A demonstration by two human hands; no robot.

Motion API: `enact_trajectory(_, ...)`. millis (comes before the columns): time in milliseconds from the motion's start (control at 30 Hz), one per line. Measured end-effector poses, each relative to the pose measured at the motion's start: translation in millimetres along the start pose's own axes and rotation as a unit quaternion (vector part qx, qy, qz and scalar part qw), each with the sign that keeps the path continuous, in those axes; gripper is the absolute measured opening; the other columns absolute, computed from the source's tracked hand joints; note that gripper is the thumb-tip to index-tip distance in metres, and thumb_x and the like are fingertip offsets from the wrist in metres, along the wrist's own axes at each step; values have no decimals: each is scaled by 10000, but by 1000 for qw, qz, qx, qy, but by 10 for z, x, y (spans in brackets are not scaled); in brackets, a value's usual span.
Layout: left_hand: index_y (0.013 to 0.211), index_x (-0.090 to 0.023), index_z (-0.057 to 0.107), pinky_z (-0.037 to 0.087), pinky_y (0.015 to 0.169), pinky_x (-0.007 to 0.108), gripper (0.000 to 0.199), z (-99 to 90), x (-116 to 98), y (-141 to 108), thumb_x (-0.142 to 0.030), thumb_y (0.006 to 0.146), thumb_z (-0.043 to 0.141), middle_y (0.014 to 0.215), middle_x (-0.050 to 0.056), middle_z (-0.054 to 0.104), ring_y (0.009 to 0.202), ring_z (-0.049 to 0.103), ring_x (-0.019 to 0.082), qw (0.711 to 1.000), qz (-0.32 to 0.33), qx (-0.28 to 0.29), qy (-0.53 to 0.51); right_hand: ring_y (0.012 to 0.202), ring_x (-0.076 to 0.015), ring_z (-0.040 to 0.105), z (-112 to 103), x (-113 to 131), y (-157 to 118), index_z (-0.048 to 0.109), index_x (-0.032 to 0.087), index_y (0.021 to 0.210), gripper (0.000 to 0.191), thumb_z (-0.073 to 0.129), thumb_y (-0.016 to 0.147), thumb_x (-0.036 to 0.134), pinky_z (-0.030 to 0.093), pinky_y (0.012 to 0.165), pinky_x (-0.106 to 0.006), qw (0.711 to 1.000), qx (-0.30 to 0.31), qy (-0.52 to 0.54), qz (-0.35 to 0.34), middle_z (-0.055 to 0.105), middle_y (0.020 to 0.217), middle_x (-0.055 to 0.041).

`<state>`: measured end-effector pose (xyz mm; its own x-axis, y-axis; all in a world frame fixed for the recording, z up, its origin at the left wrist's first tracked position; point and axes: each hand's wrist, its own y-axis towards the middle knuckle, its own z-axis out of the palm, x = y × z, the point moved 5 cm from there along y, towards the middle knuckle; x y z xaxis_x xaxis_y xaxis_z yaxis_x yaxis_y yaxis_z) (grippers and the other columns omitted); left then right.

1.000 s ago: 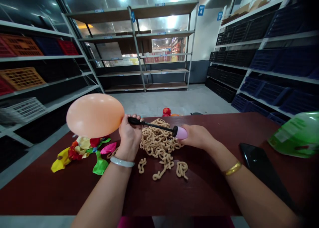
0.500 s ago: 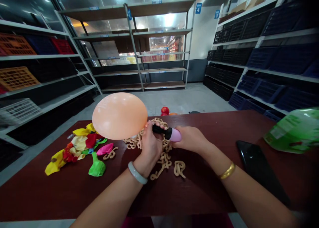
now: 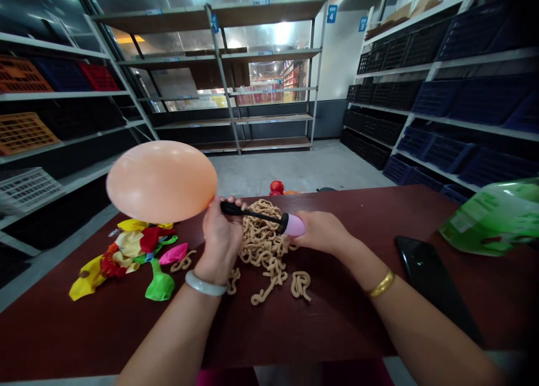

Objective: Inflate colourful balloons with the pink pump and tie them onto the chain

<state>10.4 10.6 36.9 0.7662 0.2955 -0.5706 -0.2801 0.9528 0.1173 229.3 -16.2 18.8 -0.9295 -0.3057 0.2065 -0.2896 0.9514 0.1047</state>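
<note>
Left grip (image 3: 220, 228) shifted leftward, clasping black pump barrel (image 3: 231, 208); right grip (image 3: 319, 230) clasps lilac handle (image 3: 295, 225).

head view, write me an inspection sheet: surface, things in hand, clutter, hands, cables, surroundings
Surface: dark red-brown table, things spread across it.
Things in hand: peach balloon, inflated; pump with black barrel, exposed rod and lilac handle. Their joint is hidden.
Clutter: uninflated balloons at left, tan rope-like pile in the middle, black phone-like slab and green pack at right.
Hands: left hand around the barrel, by the balloon's neck; right hand on the handle.
Cables: nothing seen.
Surroundings: rear shelving; side racks with plastic crates; red round things past the table's far edge.
</note>
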Motion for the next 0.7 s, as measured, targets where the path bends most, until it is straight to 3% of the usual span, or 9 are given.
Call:
enact_trajectory(100, 725, -198, 434, 447, 575, 264, 166, -113, -198, 171, -211, 860, 530, 640, -13, 507, 575, 530, 131, 1000, 22, -21, 2, 721, -221, 645, -4, -89, 26, 615, 264, 934, 415, 625, 700, 607, 283, 530, -272, 1000, 1, -7, -3, 707, 826, -23)
enact_trajectory(200, 729, -199, 433, 454, 592, 260, 175, -150, -220, 204, -226, 855, 551, 638, -19, 503, 579, 528, 126, 999, 29, -22, 1, 712, -222, 647, -15, -153, 34, 617, 268, 911, 382, 636, 689, 579, 273, 519, -272, 1000, -4, -11, -9, 706, 810, -17)
enact_trajectory(333, 740, -194, 451, 447, 604, 260, 159, -104, -26, 83, -218, 858, 554, 651, -16, 503, 599, 526, 125, 999, 29, -16, -8, 700, -219, 650, -11, -160, 19, 620, 263, 896, 401, 642, 678, 599, 277, 517, -274, 1000, 5, -16, -14, 708, 797, -19)
enact_trajectory(567, 765, -191, 490, 472, 676, 272, 178, 92, 469, -350, -233, 826, 652, 712, -9, 531, 654, 543, 122, 999, -37, 19, -12, 749, -238, 663, -12, 41, -46, 620, 261, 925, 414, 629, 704, 611, 295, 535, -286, 1000, -8, -3, -18, 714, 847, -26)
enact_trajectory(700, 770, -190, 513, 480, 691, 278, 169, 190, 547, -539, -241, 826, 664, 727, -3, 537, 667, 546, 124, 999, -35, 37, -9, 739, -235, 664, -36, 134, -79, 613, 257, 951, 405, 627, 720, 589, 298, 533, -285, 1000, -15, 8, -18, 717, 847, -27)
